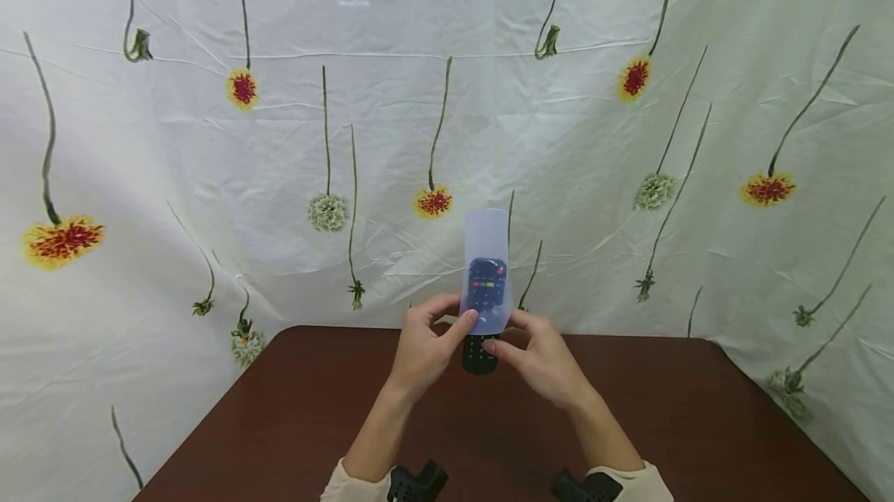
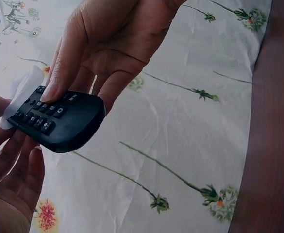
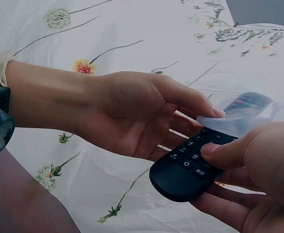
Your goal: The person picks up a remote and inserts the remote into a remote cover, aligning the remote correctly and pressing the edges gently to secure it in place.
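Observation:
A black remote control (image 1: 479, 358) is held up above the table, partly inside a translucent plastic sleeve (image 1: 486, 232). Its bottom end with number buttons sticks out of the sleeve, while coloured buttons show through the film. The sleeve's far part extends flat past the remote. My left hand (image 1: 431, 341) pinches the sleeve near its open edge, thumb on top. My right hand (image 1: 543, 354) grips the bare lower part of the remote, its thumb pressing on the buttons, as the right wrist view also shows on the remote (image 3: 173, 177). Some fingers are hidden behind the remote.
A dark brown table (image 1: 335, 401) lies beneath both hands. Behind it hangs a white cloth (image 1: 391, 145) printed with flowers, which also spreads along the sides. Black wrist cameras (image 1: 417, 480) sit at both cuffs.

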Demonstrator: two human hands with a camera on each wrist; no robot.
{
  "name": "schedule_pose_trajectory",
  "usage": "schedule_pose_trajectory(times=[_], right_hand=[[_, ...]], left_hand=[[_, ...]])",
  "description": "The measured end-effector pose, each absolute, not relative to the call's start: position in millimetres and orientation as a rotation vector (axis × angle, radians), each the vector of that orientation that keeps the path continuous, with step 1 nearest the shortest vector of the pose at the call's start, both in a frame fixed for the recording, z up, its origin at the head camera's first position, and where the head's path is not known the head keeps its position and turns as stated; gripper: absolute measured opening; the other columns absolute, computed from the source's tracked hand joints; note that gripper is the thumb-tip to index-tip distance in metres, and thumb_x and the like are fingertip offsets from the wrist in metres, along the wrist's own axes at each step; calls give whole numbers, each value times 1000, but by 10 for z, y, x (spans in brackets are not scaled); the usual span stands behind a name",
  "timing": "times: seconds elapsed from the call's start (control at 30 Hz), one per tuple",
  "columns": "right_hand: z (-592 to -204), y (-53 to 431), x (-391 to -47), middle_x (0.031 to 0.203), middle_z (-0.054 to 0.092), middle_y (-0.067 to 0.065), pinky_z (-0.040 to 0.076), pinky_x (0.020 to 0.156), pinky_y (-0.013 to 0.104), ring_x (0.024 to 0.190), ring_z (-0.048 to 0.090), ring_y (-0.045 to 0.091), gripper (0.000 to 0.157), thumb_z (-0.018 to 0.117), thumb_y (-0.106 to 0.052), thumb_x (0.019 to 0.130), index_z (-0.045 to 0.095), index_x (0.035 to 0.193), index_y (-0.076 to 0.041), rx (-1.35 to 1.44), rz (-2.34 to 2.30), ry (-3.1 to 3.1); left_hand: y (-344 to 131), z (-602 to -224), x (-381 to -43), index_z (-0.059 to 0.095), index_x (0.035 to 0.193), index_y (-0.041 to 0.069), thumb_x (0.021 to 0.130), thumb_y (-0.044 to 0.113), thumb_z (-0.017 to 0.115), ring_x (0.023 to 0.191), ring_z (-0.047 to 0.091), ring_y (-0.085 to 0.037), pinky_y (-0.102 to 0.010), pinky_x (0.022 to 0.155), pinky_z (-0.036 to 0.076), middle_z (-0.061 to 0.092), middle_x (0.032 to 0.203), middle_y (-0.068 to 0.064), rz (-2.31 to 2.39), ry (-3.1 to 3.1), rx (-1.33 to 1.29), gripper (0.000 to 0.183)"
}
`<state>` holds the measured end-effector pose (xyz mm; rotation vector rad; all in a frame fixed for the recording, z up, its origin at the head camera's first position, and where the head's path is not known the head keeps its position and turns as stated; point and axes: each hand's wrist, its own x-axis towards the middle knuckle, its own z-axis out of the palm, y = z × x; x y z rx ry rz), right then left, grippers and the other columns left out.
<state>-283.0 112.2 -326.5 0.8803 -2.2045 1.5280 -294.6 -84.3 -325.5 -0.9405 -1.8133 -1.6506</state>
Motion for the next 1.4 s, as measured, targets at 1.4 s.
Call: schedule_pose_trajectory(times=[1.4], right_hand=[[-3152, 1073, -2754, 103, 74, 22, 60, 77, 29, 89, 73, 16, 20, 72, 0, 96, 73, 112, 13, 416, 1842, -1561]], left_hand=[[-767, -3316, -2966, 69, 128, -3, 90, 5, 81, 98, 74, -27, -35, 81, 60, 75, 111, -10, -1898, -2209, -1105, 41]])
